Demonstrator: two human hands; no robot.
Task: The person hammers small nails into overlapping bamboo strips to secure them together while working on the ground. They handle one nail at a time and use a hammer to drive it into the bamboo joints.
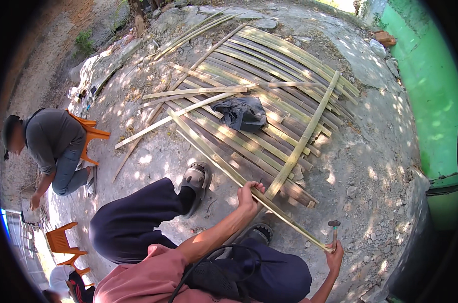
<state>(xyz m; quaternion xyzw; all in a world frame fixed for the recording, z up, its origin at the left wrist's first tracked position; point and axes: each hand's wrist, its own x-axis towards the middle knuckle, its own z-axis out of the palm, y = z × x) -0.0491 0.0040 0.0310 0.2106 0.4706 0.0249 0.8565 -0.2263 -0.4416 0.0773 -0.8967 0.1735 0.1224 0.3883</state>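
A long split bamboo strip point(216, 160) slants across in front of me, from the edge of a bamboo slat panel point(269, 129) down to my right. Around its middle, the fingers of my left hand point(248, 196) are closed. My right hand point(334, 256) grips a small hammer point(334, 231), head upward, and sits at the strip's near end; whether it also pinches the strip is hard to tell. Beyond my left hand, a bamboo crosspiece point(304, 139) lies over the slats' right ends. A crumpled black plastic bag point(241, 114) rests on the panel.
Loose bamboo strips point(188, 91) lie across the panel's left side, and more poles point(196, 34) lie farther back. A person point(52, 141) crouches at left by an orange chair point(90, 135). Another orange chair point(65, 240) stands nearer. A green wall point(425, 91) bounds the right.
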